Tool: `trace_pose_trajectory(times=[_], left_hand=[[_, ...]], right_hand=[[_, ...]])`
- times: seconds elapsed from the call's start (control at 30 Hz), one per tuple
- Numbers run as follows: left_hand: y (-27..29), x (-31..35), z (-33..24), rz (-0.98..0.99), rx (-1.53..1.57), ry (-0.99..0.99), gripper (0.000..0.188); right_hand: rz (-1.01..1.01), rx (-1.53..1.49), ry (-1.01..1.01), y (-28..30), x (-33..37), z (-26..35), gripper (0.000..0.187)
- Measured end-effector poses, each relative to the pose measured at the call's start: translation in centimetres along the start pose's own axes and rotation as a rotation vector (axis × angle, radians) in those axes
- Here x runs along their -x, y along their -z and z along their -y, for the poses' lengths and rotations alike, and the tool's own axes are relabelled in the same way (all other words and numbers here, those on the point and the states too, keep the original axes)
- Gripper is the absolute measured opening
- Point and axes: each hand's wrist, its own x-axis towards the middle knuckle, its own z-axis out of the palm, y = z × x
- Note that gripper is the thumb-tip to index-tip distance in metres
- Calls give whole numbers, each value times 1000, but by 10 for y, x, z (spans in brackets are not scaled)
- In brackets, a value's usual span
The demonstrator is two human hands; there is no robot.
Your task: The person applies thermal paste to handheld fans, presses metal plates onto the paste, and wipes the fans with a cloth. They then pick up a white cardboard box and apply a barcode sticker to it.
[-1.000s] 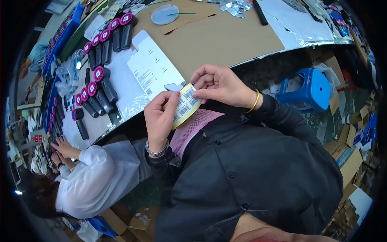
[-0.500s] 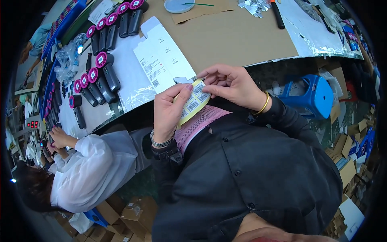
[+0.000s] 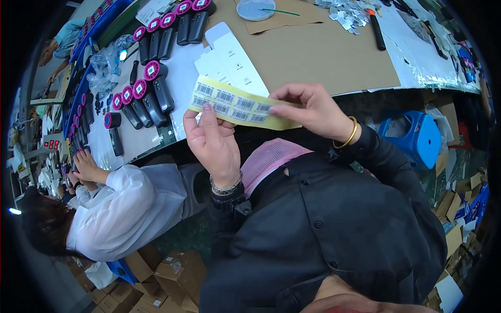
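Observation:
A yellow strip of barcode stickers stretches between my two hands, its printed side facing up. My left hand pinches the strip's left part, thumb on top and fingers beneath. At the right end, my right hand grips the strip between thumb and fingers. Just beyond the strip, a white printed flat box lies on the table, partly covered by it. Several black handheld devices with pink round ends lie in rows to the left of the box.
A brown cardboard sheet covers the table, with a round clear dish, silver pieces and an orange-and-black tool on or beside it. A blue stool stands at right. A co-worker in a white shirt sits at left.
The sticker strip, bent and angled earlier, is now spread out flat and nearly level. My hands have moved apart, and the view has shifted slightly.

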Motion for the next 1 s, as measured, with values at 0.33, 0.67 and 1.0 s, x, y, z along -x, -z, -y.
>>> trace_pose_trajectory(times=[0.33,0.67,1.0], left_hand=[[-11,-4,-24,311,-1202,-632,27],[16,6,-8,309,-627,169,16],[12,11,6,328,-476,143,13]], right_hand=[[-7,338,271,12,-3,12,24],[-189,659,482,10,2,22,22],[-243,807,613,-2,4,6,30]])
